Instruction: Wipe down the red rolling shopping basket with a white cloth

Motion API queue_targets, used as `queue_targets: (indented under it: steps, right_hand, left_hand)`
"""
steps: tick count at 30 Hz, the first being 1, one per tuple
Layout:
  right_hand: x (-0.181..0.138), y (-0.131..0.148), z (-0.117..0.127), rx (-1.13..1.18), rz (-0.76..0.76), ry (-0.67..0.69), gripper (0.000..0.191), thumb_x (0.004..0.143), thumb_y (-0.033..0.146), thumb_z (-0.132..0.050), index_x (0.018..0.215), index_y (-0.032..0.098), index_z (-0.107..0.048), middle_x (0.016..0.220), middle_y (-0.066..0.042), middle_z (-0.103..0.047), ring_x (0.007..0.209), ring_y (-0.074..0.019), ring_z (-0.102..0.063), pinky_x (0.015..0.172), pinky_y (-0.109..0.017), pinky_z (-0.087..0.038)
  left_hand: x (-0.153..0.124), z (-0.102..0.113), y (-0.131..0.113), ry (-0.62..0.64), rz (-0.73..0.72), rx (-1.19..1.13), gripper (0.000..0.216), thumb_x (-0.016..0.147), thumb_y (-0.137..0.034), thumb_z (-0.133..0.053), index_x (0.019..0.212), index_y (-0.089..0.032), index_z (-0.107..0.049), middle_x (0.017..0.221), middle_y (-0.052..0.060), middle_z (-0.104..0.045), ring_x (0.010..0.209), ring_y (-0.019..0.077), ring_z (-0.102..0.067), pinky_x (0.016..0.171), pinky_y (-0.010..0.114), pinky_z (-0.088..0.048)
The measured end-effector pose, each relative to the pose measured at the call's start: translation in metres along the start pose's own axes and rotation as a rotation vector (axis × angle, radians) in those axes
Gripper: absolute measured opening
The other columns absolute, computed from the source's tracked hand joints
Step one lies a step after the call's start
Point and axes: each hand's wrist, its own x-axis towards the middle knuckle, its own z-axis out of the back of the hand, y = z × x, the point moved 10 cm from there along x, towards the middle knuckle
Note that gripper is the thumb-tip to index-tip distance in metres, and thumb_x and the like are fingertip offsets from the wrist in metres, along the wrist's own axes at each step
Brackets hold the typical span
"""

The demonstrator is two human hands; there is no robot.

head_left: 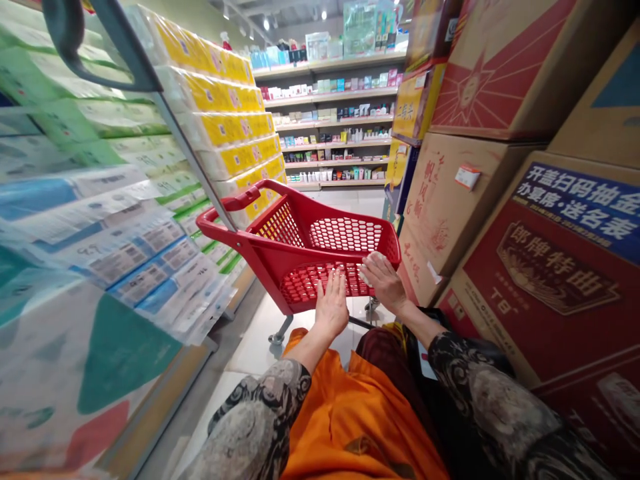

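A red plastic shopping basket (260, 257) on wheels stands crosswise in front of me, with slotted sides and a long grey pull handle (193, 157) leaning up to the left. My left hand (333, 307) is held out by the basket's near side, back upward, fingers stretched. Close to the basket's right end is my right hand (385, 280), its fingers also extended in front of the near wall. Something pale shows at the right fingertips, too unclear to name. Whether either hand touches the basket I cannot tell.
Wrapped paper packs (150, 260) are stacked along the left, with yellow-and-white packs (225, 120) beyond. Tall cardboard cartons (435, 213) line the right side closely. Shelves (340, 123) of small goods cross the far end. An orange garment (350, 420) covers my lap.
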Motion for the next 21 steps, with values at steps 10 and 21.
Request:
queue_targets:
  steps: [10, 21]
  right_hand:
    - [-0.040, 0.027, -0.035, 0.013, 0.175, 0.186, 0.026, 0.089, 0.016, -0.050, 0.111, 0.017, -0.063, 0.119, -0.010, -0.062, 0.124, -0.0249, -0.047, 0.101, -0.048, -0.041]
    - [-0.010, 0.045, -0.047, 0.052, 0.263, 0.223, 0.028, 0.087, 0.011, -0.052, 0.112, 0.017, -0.063, 0.120, -0.010, -0.061, 0.123, -0.0243, -0.047, 0.101, -0.048, -0.041]
  left_hand:
    - [-0.002, -0.008, -0.010, 0.019, -0.083, 0.020, 0.067, 0.079, -0.017, -0.036, 0.143, -0.007, -0.020, 0.152, 0.013, -0.012, 0.141, 0.0253, -0.009, 0.112, 0.052, -0.012]
    - [0.003, 0.007, 0.017, -0.002, 0.009, 0.035, 0.067, 0.079, -0.019, -0.037, 0.143, -0.006, -0.021, 0.152, 0.013, -0.012, 0.141, 0.0247, -0.009, 0.113, 0.051, -0.011]
